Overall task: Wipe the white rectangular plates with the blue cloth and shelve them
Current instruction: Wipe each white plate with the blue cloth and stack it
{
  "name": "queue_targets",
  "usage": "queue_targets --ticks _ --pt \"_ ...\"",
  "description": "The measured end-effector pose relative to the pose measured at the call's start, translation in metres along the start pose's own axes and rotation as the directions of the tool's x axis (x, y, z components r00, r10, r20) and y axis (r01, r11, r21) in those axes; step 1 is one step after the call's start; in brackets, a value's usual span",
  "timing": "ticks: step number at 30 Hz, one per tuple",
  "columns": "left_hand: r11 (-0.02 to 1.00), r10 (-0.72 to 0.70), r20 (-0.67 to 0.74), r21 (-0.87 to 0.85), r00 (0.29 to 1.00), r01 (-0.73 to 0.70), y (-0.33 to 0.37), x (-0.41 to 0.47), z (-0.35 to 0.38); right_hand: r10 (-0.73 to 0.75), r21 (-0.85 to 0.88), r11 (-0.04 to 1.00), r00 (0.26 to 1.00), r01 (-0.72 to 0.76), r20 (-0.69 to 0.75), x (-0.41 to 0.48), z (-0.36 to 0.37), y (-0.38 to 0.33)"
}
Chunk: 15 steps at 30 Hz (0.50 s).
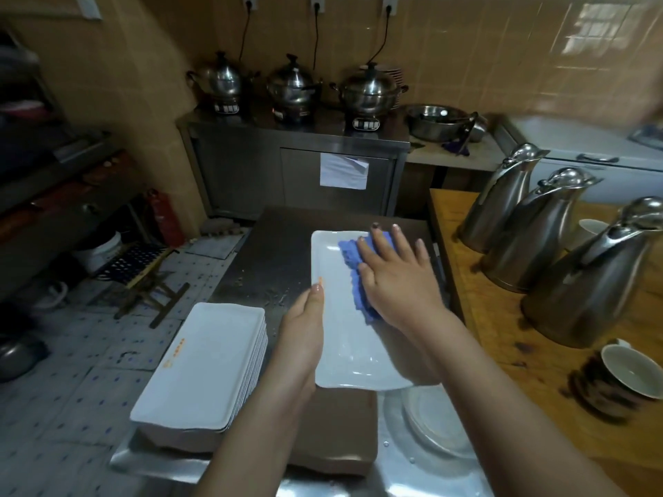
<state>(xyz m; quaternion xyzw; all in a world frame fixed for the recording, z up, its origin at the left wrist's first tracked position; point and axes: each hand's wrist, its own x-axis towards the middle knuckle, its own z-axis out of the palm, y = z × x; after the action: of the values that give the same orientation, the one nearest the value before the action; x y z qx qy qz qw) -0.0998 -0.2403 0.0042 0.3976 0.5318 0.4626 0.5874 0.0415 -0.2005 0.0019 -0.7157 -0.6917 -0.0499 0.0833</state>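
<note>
A commercial kitchen: steel pots (294, 88) on electric burners, steel counter (287, 138), thermos jugs (531, 231) (tiled walls).

Tan tiled walls (466, 59), steel cabinet (294, 166) w/ 3 pots, wooden counter (502, 317) at right, speckled tile floor (71, 371)

Plate stack (201, 364) left of single plate (355, 356), cloth (353, 274) on it, jugs (559, 242) right.
</note>
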Motion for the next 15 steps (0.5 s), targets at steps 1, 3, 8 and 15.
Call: queue_targets --ticks 1,3,8,15 --pt "1.000 0.008 -0.021 0.012 1.000 -0.008 0.001 0.000 -0.003 0.032 0.002 0.999 0.999 -0.032 -0.018 -0.008 0.005 0.000" --pt "0.999 0.033 -0.057 0.018 0.998 -0.032 0.002 0.001 -0.007 -0.022 0.021 1.000 0.998 0.023 -0.053 -0.031 0.016 -0.010" --pt "0.998 0.026 -0.025 0.052 0.999 -0.025 -0.004 -0.004 0.005 -0.249 0.132 0.959 0.968 0.251 -0.031 -0.025 0.014 -0.028" --pt "0.999 0.035 0.003 -0.010 0.999 -0.035 -0.003 0.009 0.000 0.196 0.043 0.980 0.980 -0.195 -0.023 -0.016 0.016 -0.006"
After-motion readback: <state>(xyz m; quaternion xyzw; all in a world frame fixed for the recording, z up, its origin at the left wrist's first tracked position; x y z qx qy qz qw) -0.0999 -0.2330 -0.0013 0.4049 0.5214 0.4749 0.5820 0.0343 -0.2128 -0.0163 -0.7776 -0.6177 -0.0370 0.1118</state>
